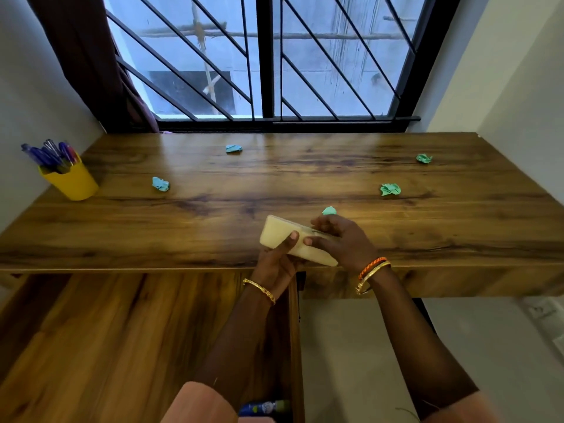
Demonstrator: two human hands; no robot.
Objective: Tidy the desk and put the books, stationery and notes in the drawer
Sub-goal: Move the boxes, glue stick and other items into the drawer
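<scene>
A wooden desk (305, 178) runs under a barred window (265, 56), with a dark curtain (88, 56) at the left and pale walls on both sides. At the desk's far left a yellow cup (71, 183) holds purple pens (50, 155). Crumpled notes lie scattered well apart: two blue ones (160, 184) (233, 148) and green ones (390, 189) (424, 158), another (329, 210) just behind the hands. Below the desk's near left edge an open drawer (122, 331) shows a blue-labelled thing at its near end, too blurred to name. Over the near edge both hands hold a cream pad (280, 232), tilted: the left hand (274, 264) grips it from below, thumb on its face, and the right hand (341, 242) pinches its right end.
</scene>
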